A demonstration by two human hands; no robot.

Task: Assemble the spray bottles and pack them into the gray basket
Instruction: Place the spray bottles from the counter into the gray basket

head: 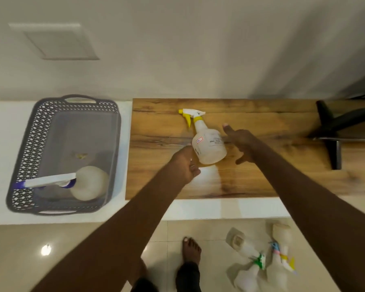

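A translucent spray bottle point(209, 147) with a yellow trigger head lies on the wooden board point(251, 178), nozzle pointing to the far left. My left hand point(184, 164) rests against the bottle's near left side with its fingers curled; whether it grips the bottle is unclear. My right hand point(240, 142) hovers just right of the bottle with fingers spread and nothing in it. The gray basket point(30, 148) stands to the left on the white counter. It holds one assembled bottle with a blue and white trigger point(86, 183).
Several more spray bottles point(263, 262) lie on the tiled floor at the lower right, beside my bare foot point(191, 249). A black metal stand point(333, 133) occupies the board's right end. A wall runs behind the counter.
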